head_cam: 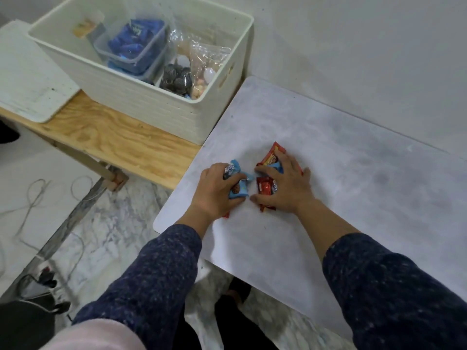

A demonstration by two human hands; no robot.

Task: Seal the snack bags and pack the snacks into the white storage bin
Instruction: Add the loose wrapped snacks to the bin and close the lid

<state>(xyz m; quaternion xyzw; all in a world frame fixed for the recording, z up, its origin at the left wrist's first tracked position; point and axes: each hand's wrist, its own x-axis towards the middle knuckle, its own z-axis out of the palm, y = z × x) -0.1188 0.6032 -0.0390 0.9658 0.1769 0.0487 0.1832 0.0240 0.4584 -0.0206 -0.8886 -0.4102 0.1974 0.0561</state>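
On the white table (353, 188), my left hand (217, 190) grips several small blue snack packets (235, 173); a red packet edge (225, 215) peeks out beneath the wrist. My right hand (285, 188) lies with curled fingers over red snack packets: an orange-red one (271, 154) under the fingertips and a darker red one (265, 188) under the palm and thumb. The white storage bin (156, 107) stands up and to the left on a wooden bench. It holds a clear lidded box of blue packets (134, 46), a clear plastic snack bag (202, 59) and dark wrapped items (177, 79).
The wooden bench (113, 137) adjoins the table's left edge. A white lid or board (27, 82) lies on the bench's far left. Cables (38, 198) trail on the marble floor below. A wall stands behind the table.
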